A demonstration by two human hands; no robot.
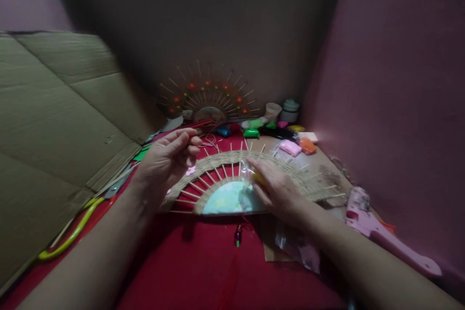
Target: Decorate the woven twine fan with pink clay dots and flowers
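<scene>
Woven fan (232,157): half-round, lying flat on the red surface (196,261), between and beyond the forearms; straight edge toward the person.
Outer band: tan, plaited, arched; stick tips jutting past its rim.
Spokes (198,187): pale, thin, radiating — red visible through the gaps.
Centre panel (223,199): light blue, paler patches, tan woven border.
Pink flower (190,170): on the band's left part.
Left hand (174,152): raised above the left part, thumb and fingertips drawn together — cannot tell if anything is pinched.
Right hand (274,186): over the right part, fingers closed on a clear packet (248,170), yellow inside.
</scene>
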